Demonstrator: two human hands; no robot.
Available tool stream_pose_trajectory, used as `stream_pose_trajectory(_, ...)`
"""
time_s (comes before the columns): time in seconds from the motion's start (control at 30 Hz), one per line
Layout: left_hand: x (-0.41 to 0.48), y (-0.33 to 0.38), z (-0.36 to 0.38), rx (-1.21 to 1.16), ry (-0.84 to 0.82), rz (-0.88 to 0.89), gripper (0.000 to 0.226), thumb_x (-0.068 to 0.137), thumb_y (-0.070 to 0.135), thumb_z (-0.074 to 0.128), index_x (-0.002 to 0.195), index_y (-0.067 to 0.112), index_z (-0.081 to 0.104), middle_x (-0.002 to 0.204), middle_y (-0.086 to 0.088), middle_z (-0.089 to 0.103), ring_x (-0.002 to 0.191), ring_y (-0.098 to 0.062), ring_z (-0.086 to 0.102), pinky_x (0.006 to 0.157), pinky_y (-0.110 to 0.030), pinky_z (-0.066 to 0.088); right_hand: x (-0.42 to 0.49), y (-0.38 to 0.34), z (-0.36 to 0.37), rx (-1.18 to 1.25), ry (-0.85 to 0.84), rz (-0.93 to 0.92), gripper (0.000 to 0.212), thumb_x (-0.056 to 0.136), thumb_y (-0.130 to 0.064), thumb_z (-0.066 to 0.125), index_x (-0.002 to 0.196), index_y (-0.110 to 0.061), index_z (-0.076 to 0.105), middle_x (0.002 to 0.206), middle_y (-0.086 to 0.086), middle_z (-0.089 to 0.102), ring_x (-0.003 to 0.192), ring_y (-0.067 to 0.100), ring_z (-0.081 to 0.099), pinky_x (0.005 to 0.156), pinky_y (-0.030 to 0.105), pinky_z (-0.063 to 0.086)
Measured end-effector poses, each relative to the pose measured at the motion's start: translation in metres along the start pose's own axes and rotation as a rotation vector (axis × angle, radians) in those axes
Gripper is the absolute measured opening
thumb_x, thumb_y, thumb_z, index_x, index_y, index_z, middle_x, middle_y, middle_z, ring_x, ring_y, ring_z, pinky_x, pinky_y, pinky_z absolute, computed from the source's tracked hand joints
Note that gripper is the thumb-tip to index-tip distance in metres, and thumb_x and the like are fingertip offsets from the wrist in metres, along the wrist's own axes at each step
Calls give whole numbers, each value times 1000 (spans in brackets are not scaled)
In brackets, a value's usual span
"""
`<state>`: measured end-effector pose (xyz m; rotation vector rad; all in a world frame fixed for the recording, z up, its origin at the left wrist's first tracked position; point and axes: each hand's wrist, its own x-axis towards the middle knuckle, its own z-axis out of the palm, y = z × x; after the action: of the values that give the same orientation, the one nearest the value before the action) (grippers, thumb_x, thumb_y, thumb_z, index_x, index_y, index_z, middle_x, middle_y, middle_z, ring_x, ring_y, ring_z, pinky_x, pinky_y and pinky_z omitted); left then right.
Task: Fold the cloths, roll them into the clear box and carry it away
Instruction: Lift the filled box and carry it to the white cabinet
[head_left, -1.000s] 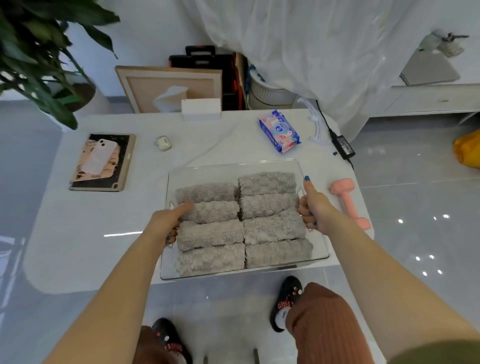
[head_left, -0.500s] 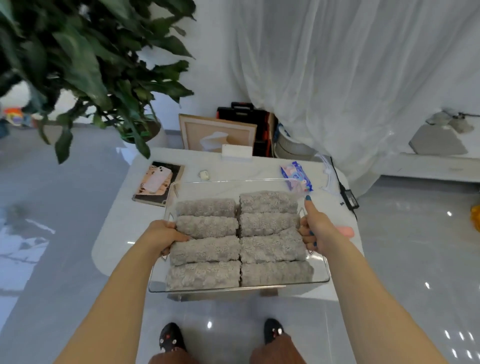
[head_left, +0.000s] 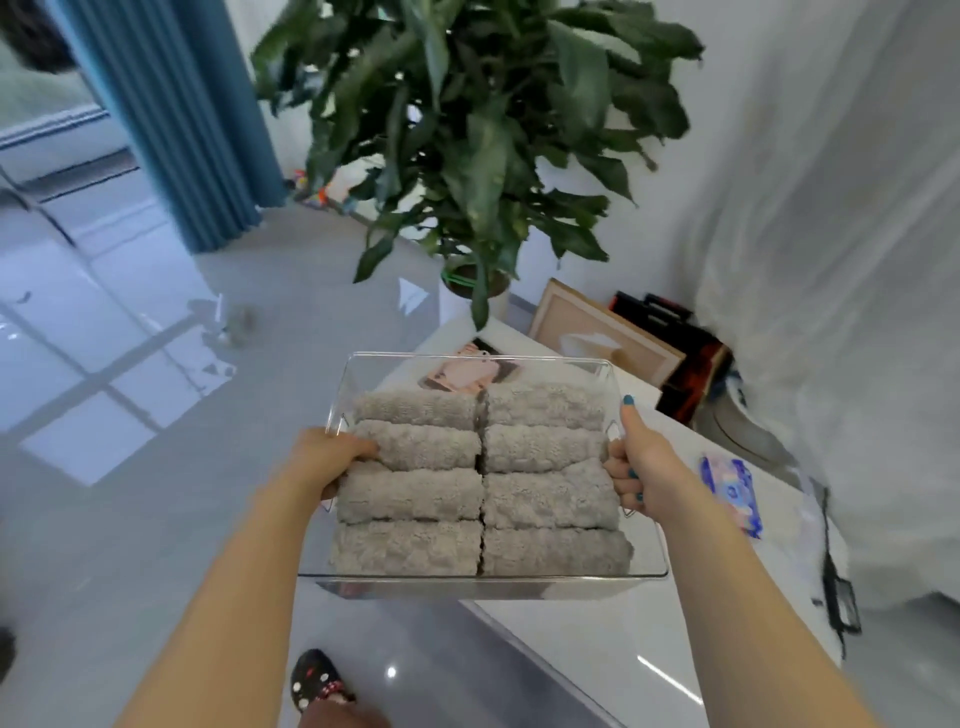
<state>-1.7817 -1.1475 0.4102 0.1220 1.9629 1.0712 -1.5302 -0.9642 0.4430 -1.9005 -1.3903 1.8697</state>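
The clear box (head_left: 483, 576) hangs in the air between the two grips, level, with nothing but them supporting it. Inside it lie eight rolled grey cloths (head_left: 415, 493), packed in two columns of four, each roll lying crosswise and touching its neighbours.

The left grip (head_left: 332, 457) is clamped on the box's left side handle. Its fingers curl under the rim and the thumb lies over the edge, resting on the second roll from the far end. The right grip (head_left: 641, 467) is clamped on the opposite handle. Its thumb points straight up along the wall and its blue-nailed fingers curl through the handle opening.

Below and to the outside of the right grip spreads the white worktop (head_left: 597, 634), with a blue wipes packet (head_left: 730, 493) just beyond that grip's wrist. Farther out at the worktop's edge sits a black adapter (head_left: 839, 597). Under the left grip there is only the glossy grey floor (head_left: 130, 467). Beyond the box's far wall a pink-covered pad (head_left: 467, 371) shows through the clear plastic. Past it stand a framed picture (head_left: 597, 338) and a large leafy plant (head_left: 467, 130). A blue curtain (head_left: 182, 130) hangs far out on the left grip's side, and a white drape (head_left: 831, 260) on the right's. A black spotted slipper (head_left: 314, 678) shows beneath the left forearm.
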Motion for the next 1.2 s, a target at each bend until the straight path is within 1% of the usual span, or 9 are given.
stream_pose_trajectory(0.2, 25, 1, -148, -38, 24, -35, 29, 77, 6, 73, 63, 10, 48, 52, -3, 40, 45, -15, 33, 40, -21, 28, -8, -57, 141, -99, -101, -28, 62, 91, -69, 26, 51, -22, 20, 41, -6, 20, 31, 10, 10, 35, 15, 9)
stream_pose_trajectory(0.37, 38, -11, -273, 42, 15, -46, 26, 75, -13, 58, 68, 10, 50, 66, -7, 46, 57, -16, 41, 50, -24, 34, -17, -96, 263, -181, -177, -75, 60, 91, -69, 25, 53, -22, 21, 42, -4, 20, 32, 11, 10, 39, 16, 8)
stream_pose_trajectory(0.47, 43, -26, -325, 139, 199, -75, 26, 76, -14, 55, 73, 11, 52, 68, -7, 48, 58, -19, 44, 50, -24, 36, -26, -114, 326, -264, -233, -124, 60, 90, -71, 26, 53, -23, 23, 43, -4, 22, 33, 11, 12, 37, 16, 10)
stream_pose_trajectory(0.63, 39, -74, -394, 166, 561, -142, 18, 75, -7, 60, 76, 11, 59, 74, -7, 53, 78, -25, 54, 68, -27, 44, -43, -131, 429, -402, -393, -186, 59, 90, -70, 24, 54, -23, 20, 45, -4, 19, 36, 11, 10, 37, 15, 10)
stream_pose_trajectory(0.8, 18, -108, -432, 175, 842, -215, 15, 77, -5, 59, 78, 6, 48, 78, -17, 57, 68, -24, 50, 46, -26, 30, -56, -138, 506, -515, -527, -222, 59, 91, -68, 25, 53, -23, 20, 45, -4, 19, 36, 11, 10, 39, 16, 10)
stream_pose_trajectory(0.9, 0, -120, -445, 231, 982, -288, 29, 82, -9, 51, 103, 3, 35, 75, -19, 50, 61, -25, 45, 46, -31, 28, -67, -144, 548, -605, -626, -259, 60, 92, -68, 25, 52, -23, 19, 45, -4, 18, 34, 11, 9, 37, 16, 10)
stream_pose_trajectory(1.0, -21, -128, -454, 108, 1016, -365, 36, 84, -7, 52, 110, 4, 29, 74, -12, 45, 62, -23, 43, 47, -32, 29, -81, -151, 587, -694, -718, -311, 61, 91, -69, 25, 53, -23, 18, 44, -4, 18, 35, 11, 10, 37, 16, 11)
stream_pose_trajectory(1.13, -48, -138, -466, -355, 983, -320, 21, 79, -1, 61, 87, 9, 44, 79, -11, 52, 74, -26, 52, 60, -30, 41, -101, -159, 627, -776, -813, -373, 60, 91, -69, 26, 52, -23, 19, 41, -5, 19, 32, 10, 11, 34, 15, 11)
stream_pose_trajectory(1.2, -63, -146, -466, -531, 1043, -329, 12, 77, 0, 62, 80, 7, 53, 75, -13, 56, 66, -24, 53, 57, -28, 42, -114, -158, 645, -831, -858, -385, 61, 90, -70, 26, 51, -23, 19, 40, -5, 19, 31, 10, 11, 33, 14, 11)
